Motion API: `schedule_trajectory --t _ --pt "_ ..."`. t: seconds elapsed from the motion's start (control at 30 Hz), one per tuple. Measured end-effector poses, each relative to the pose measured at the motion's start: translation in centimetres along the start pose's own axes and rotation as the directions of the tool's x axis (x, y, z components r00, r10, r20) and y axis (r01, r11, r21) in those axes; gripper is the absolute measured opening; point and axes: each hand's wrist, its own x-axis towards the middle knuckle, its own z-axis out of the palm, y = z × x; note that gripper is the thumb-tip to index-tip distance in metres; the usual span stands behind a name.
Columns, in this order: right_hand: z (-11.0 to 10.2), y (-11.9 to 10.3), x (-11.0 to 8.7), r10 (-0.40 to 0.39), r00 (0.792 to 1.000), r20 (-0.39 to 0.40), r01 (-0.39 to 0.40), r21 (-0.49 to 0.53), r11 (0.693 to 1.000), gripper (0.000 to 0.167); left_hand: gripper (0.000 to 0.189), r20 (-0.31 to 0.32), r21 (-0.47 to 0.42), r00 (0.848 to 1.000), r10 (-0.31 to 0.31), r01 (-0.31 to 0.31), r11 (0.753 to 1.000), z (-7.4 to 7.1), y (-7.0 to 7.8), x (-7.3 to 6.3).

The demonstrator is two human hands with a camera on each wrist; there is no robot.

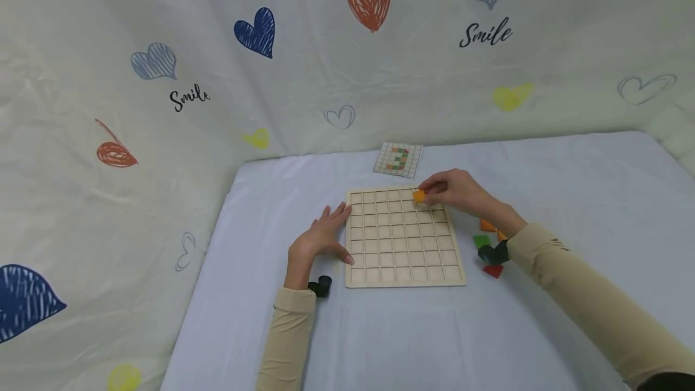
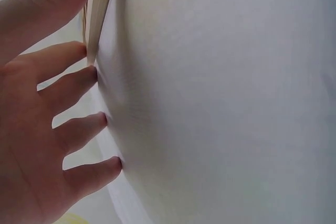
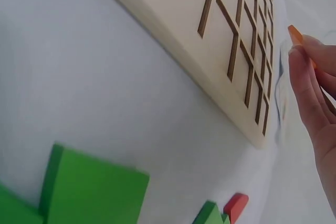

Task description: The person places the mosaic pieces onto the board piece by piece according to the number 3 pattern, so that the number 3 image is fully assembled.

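White-clothed bench [image 1: 380, 330]: a left hand [image 1: 320, 237], fingers spread, touches a wooden grid board [image 1: 400, 245]. The right hand [image 1: 453, 190] pinches an orange tile [image 1: 418, 196] at its far side (probably best lowered flat and square).

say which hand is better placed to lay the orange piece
Probably the right hand: it pinches the orange piece at the board, while the left hand touches the board's left edge.
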Motion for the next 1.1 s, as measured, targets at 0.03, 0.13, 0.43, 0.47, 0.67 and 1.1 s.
schedule_trajectory --t 0.03,0.13,0.43,0.47,0.67,1.1 --pt "0.2 -0.1 0.1 -0.006 1.0 0.004 0.006 0.007 1.0 0.032 0.127 -0.001 -0.001 1.0 0.002 -0.002 1.0 0.0 -0.1 0.0" --pt "0.8 -0.5 0.6 -0.013 1.0 0.008 0.013 0.02 1.0 0.031 0.125 -0.001 -0.002 1.0 0.005 -0.005 1.0 -0.1 0.0 -0.1" --pt "2.7 -1.3 2.2 -0.005 0.999 0.046 0.002 0.063 0.998 0.032 0.125 -0.01 -0.033 1.0 0.005 -0.006 0.999 -0.5 0.3 -0.5" --pt "2.9 -1.4 2.4 -0.006 0.999 0.052 0.003 0.067 0.998 0.032 0.125 -0.011 -0.034 1.0 0.006 -0.006 0.999 -0.5 0.3 -0.5" --pt "4.1 -2.1 3.1 -0.014 0.996 0.086 0.006 0.088 0.996 0.031 0.125 -0.01 -0.036 1.0 0.004 -0.005 0.999 -0.4 0.2 -0.4" --pt "6.0 -3.1 4.4 -0.069 0.994 0.088 0.067 0.028 0.997 0.027 0.124 -0.005 -0.036 1.0 -0.009 0.009 0.999 -0.3 0.4 -0.3"
